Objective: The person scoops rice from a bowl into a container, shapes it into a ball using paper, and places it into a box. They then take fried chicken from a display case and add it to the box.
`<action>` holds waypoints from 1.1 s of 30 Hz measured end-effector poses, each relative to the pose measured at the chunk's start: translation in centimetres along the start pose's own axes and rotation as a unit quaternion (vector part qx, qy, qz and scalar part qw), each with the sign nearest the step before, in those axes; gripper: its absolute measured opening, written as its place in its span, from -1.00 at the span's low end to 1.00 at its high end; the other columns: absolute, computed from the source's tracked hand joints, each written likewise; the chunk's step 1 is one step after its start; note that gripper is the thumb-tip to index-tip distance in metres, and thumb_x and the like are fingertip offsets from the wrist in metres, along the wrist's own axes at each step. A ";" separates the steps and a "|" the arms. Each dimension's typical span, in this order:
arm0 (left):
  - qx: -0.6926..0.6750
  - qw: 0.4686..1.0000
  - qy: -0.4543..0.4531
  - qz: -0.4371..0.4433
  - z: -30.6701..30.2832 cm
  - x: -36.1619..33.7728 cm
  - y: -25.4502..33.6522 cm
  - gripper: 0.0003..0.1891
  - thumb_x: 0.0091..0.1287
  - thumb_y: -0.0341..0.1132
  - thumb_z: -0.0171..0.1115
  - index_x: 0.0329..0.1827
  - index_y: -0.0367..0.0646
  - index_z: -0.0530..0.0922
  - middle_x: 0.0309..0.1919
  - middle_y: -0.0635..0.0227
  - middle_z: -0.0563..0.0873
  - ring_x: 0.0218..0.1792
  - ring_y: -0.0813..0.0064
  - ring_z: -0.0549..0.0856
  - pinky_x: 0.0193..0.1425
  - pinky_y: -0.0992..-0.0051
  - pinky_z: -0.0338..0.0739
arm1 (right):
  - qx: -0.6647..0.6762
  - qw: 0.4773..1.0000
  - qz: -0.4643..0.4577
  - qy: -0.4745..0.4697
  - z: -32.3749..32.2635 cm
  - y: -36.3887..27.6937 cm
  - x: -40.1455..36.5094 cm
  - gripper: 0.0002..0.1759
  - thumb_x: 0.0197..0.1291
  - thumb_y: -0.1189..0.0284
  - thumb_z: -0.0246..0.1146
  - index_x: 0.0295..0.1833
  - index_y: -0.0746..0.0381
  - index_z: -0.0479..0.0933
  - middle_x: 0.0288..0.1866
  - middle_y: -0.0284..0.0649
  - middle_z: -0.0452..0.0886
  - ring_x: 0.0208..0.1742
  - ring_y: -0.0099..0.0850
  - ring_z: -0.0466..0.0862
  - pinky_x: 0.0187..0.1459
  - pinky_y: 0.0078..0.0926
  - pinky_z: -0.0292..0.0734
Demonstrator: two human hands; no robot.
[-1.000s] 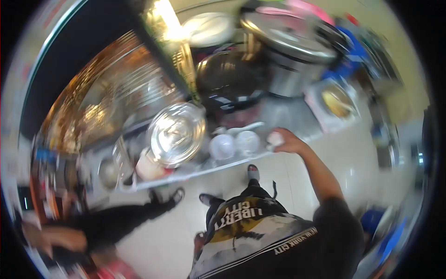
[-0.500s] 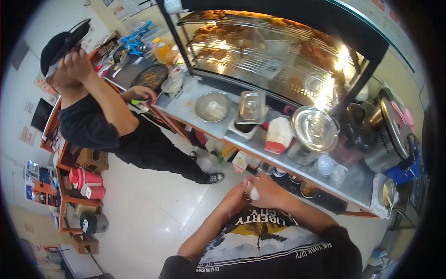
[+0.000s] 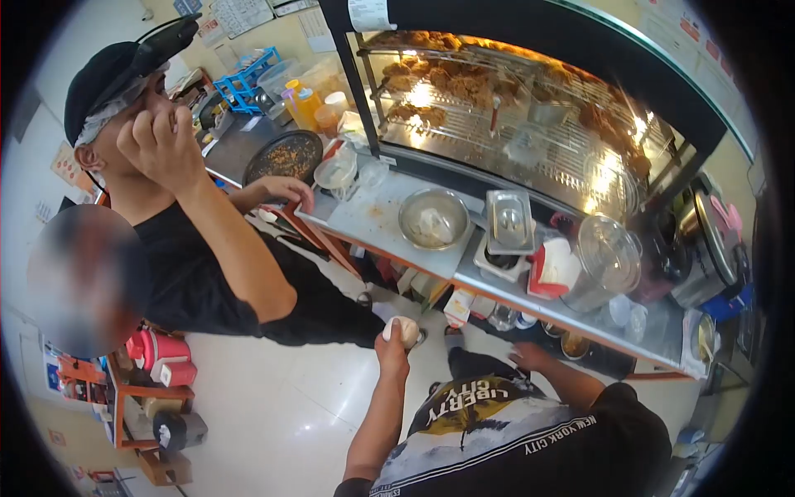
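Observation:
My left hand [image 3: 396, 341] is closed around a rounded white lump [image 3: 403, 331], held out over the floor in front of me. What the lump is made of I cannot make out. Off to the right, my right hand [image 3: 530, 356] is apart from it, close to my shirt and below the counter edge; its fingers look stretched out with nothing in them. On the counter ahead stands a metal bowl [image 3: 410, 228] with something white inside. Beside the bowl are a steel lidded container [image 3: 509, 224] and a red and white packet [image 3: 553, 269].
A co-worker in black [image 3: 199, 273] stands close on the left, one hand raised, the other at the counter [image 3: 364, 207]. A lit display case [image 3: 497, 157] with fried food backs the counter. A lidded pot [image 3: 609, 248] and a large cooker [image 3: 704, 248] stand to the right.
My hands were together around the white lump; now they are apart. The left has moved left with the lump, the right has let go and moved right. My view has shifted.

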State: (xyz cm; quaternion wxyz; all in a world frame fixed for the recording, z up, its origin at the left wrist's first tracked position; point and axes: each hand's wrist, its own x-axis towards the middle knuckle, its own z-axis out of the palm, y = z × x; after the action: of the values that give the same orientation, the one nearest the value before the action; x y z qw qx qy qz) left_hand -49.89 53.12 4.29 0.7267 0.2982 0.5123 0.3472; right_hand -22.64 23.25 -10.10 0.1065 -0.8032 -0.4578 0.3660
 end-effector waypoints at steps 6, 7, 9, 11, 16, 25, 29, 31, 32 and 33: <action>0.106 0.986 0.104 0.076 7.4 9.3 5.0 -0.35 0.30 -0.19 0.51 0.28 -0.42 0.41 0.11 0.04 0.63 0.03 0.25 0.70 0.10 0.33 0.66 | -0.067 0.941 -0.035 -0.329 -0.4 17.8 -9.2 -0.46 0.10 0.04 0.38 0.12 0.13 0.72 0.21 -0.03 0.68 0.38 -0.18 0.54 0.42 -0.18 0.32; 0.121 0.984 0.105 0.080 7.9 11.9 5.1 -0.33 0.29 -0.18 0.52 0.29 -0.40 0.39 0.12 0.04 0.62 0.04 0.25 0.69 0.10 0.33 0.65 | -0.008 0.943 0.038 -0.330 -1.1 16.6 -9.3 -0.49 0.13 0.06 0.37 0.11 0.13 0.72 0.17 -0.05 0.69 0.32 -0.20 0.56 0.37 -0.20 0.36; 0.144 0.978 0.108 0.104 9.0 16.5 5.4 -0.31 0.26 -0.14 0.54 0.28 -0.37 0.39 0.11 0.06 0.62 0.06 0.26 0.66 0.13 0.33 0.62 | 0.141 0.936 0.135 -0.293 -1.9 14.4 -8.0 -0.55 0.18 0.10 0.34 0.09 0.13 0.72 0.11 -0.07 0.71 0.21 -0.23 0.60 0.26 -0.23 0.44; 0.152 0.971 0.113 0.145 11.0 19.4 6.1 -0.33 0.23 -0.09 0.55 0.24 -0.33 0.44 0.07 0.09 0.63 0.07 0.27 0.63 0.19 0.32 0.54 | 0.285 0.915 0.165 -0.234 -1.3 12.2 -5.5 -0.61 0.23 0.14 0.32 0.07 0.13 0.72 0.04 -0.10 0.73 0.10 -0.27 0.65 0.15 -0.27 0.51; 0.190 0.947 0.138 0.217 13.6 23.1 7.2 -0.28 0.20 -0.04 0.57 0.26 -0.28 0.42 0.11 0.08 0.61 0.09 0.22 0.62 0.23 0.26 0.50 | 0.241 0.958 0.116 -0.102 1.6 6.9 4.5 -0.74 0.35 0.28 0.24 0.01 0.16 0.70 -0.07 -0.15 0.76 -0.10 -0.36 0.71 0.02 -0.34 0.62; 0.555 0.784 0.175 0.217 12.6 24.9 10.8 -0.37 0.31 0.28 0.27 0.18 -0.06 0.64 0.16 0.00 0.57 0.25 -0.10 0.48 0.37 -0.10 0.24 | 0.320 0.924 0.177 -0.115 0.0 6.5 4.8 -0.77 0.38 0.38 0.14 -0.06 0.22 0.67 -0.12 -0.04 0.76 -0.11 -0.24 0.72 -0.02 -0.24 0.59; 0.535 0.806 0.144 0.210 10.4 25.9 10.7 -0.35 0.36 0.30 0.18 0.25 -0.06 0.60 0.21 0.01 0.53 0.28 -0.05 0.46 0.39 -0.12 0.21 | 0.163 0.956 0.161 -0.185 -3.0 5.9 2.6 -0.73 0.37 0.34 0.10 -0.08 0.21 0.68 -0.14 -0.02 0.75 -0.10 -0.18 0.73 -0.01 -0.17 0.59; 0.486 0.830 0.132 0.240 9.3 26.5 9.9 -0.36 0.39 0.27 0.15 0.27 -0.07 0.58 0.23 0.00 0.52 0.30 -0.04 0.46 0.38 -0.12 0.22 | 0.074 0.964 0.134 -0.219 -4.0 5.1 2.3 -0.71 0.36 0.33 0.08 -0.08 0.21 0.68 -0.14 -0.01 0.75 -0.10 -0.16 0.73 -0.01 -0.14 0.59; 0.450 0.844 0.131 0.261 8.7 26.9 9.2 -0.37 0.41 0.26 0.14 0.27 -0.08 0.57 0.24 -0.01 0.51 0.30 -0.04 0.46 0.38 -0.12 0.23 | 0.031 0.966 0.117 -0.230 -4.4 4.6 2.5 -0.70 0.36 0.32 0.07 -0.09 0.21 0.68 -0.15 0.00 0.75 -0.09 -0.14 0.73 -0.01 -0.12 0.60; 0.415 0.855 0.130 0.281 7.9 26.9 8.3 -0.38 0.43 0.24 0.12 0.28 -0.09 0.56 0.24 -0.02 0.50 0.31 -0.03 0.46 0.37 -0.12 0.24 | -0.012 0.966 0.098 -0.238 -4.6 3.8 2.6 -0.69 0.35 0.31 0.06 -0.09 0.20 0.69 -0.15 0.00 0.75 -0.09 -0.13 0.73 -0.01 -0.10 0.60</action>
State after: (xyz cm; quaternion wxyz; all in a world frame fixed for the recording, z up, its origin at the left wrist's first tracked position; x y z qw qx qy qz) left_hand -37.75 79.08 -1.25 0.3335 0.6556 0.5931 0.3274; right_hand -16.13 23.97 -10.03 -0.0520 -0.7350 -0.3935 0.5498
